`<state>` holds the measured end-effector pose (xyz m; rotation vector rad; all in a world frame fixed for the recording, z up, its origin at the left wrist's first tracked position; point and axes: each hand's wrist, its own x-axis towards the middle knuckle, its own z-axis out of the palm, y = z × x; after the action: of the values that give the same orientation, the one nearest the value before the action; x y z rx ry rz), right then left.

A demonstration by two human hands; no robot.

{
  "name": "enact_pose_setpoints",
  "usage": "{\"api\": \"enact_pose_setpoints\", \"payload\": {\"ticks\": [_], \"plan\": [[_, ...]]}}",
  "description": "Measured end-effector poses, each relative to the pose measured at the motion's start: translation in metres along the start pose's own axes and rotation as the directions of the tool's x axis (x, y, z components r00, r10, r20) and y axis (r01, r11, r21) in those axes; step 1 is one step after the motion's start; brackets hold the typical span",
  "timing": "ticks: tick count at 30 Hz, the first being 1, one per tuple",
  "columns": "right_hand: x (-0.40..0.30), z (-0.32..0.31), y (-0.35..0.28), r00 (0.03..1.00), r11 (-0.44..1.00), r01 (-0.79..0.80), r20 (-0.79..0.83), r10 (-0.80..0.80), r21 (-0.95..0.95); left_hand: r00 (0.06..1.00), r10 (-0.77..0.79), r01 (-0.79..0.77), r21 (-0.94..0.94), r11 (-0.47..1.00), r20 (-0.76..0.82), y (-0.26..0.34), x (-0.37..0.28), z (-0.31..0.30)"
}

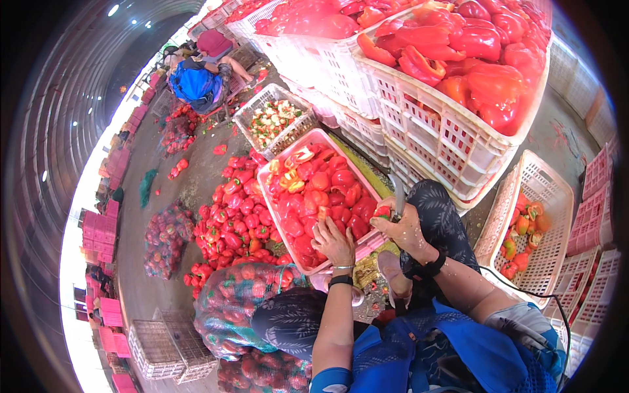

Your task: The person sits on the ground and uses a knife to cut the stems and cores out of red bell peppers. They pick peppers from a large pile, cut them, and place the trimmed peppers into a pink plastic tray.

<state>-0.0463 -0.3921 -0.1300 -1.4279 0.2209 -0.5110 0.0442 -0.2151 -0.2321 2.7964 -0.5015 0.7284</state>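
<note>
My left hand (335, 242) rests, fingers apart, on cut red bell peppers (300, 196) heaped in a pink plastic crate (284, 238) before me. A pale orange pepper piece (323, 213) lies by its fingertips. My right hand (407, 227) is at the crate's right edge, closed on a knife (397, 192) whose curved blade points away from me. Between that hand's thumb and fingers sits a small red and green pepper piece (383, 211). The knife's handle is mostly hidden in the palm.
Whole red peppers (236, 221) are piled left of the crate, beside filled net sacks (245, 304). Beyond stands a crate of pepper cores (275, 120). Tall stacked white crates (442, 127) rise at right, near a crate (545, 221) with a few peppers. Another person (196, 86) sits further off.
</note>
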Motion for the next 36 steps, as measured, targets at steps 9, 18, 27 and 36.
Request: {"api": "enact_pose_setpoints", "payload": {"ticks": [9, 18, 27, 36], "plan": [[-0.001, 0.009, -0.001, 0.999, 0.998, -0.048, 0.011, 0.048, -0.034, 0.976, -0.003, -0.034, 0.164, 0.986, 0.22, -0.001, 0.014, -0.003], [-0.001, 0.015, -0.018, 0.987, 0.982, -0.156, 0.058, 0.15, 0.108, 0.967, 0.011, -0.022, 0.038, 0.999, 0.253, -0.006, 0.006, -0.009], [0.044, 0.037, -0.167, 0.604, 0.592, 0.796, -0.247, -0.758, 0.127, 0.79, -0.586, 0.153, -0.866, 0.476, -0.182, -0.046, 0.058, -0.152], [0.205, 0.119, -0.131, 0.629, 0.528, 0.725, 0.111, -0.77, -0.443, 0.515, -0.771, 0.121, -0.858, 0.499, -0.376, -0.169, -0.059, -0.293]]}}
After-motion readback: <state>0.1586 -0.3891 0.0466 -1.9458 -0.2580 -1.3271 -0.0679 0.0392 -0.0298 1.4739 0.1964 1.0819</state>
